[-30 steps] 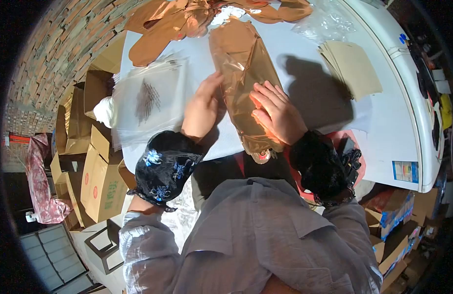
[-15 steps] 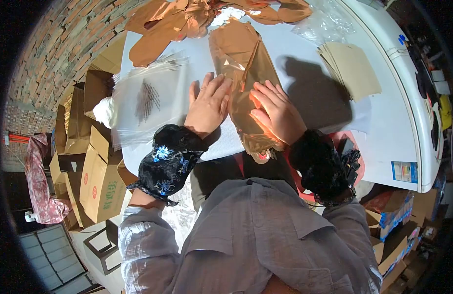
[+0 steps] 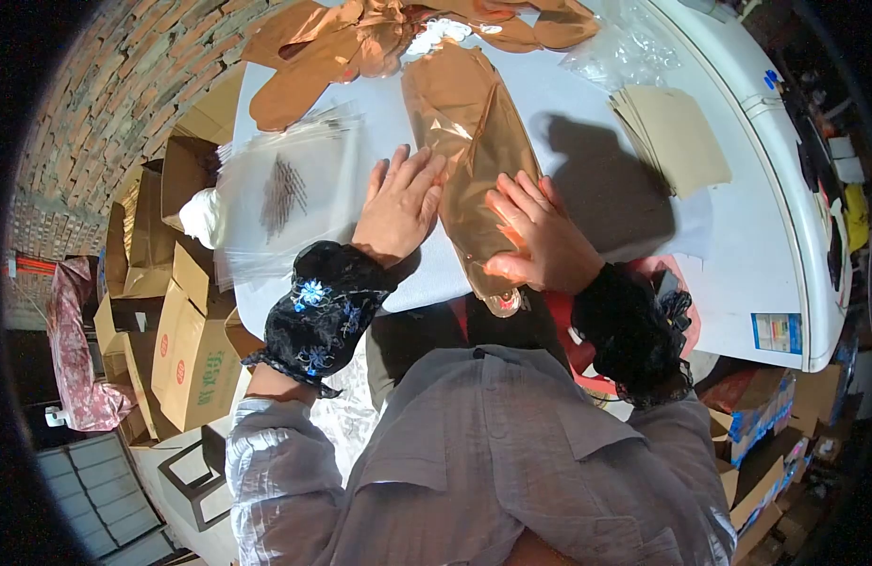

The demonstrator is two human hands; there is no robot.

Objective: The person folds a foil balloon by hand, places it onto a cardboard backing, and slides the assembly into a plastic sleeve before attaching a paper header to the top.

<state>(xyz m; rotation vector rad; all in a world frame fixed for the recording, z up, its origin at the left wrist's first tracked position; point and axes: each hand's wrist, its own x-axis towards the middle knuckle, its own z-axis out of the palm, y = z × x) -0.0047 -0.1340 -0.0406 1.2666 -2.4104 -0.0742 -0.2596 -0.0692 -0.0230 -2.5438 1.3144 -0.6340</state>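
Observation:
A long, flat, shiny copper-coloured foil balloon lies folded on the white table in front of me. Its narrow tab end points toward my body at the table's near edge. My left hand rests flat on the balloon's left edge, with fingers stretched out. On the right edge lies my right hand, its fingers spread over the foil. Neither hand grips anything. More copper foil balloons are heaped at the far side of the table.
Left of the balloon lies a stack of clear plastic bags. Brown paper sheets and crumpled clear plastic are at the right. Small white pieces sit at the back. Open cardboard boxes stand left of the table.
My right hand has shifted slightly right and down along the foil, and its fingers have spread more. My left hand stays nearly in place.

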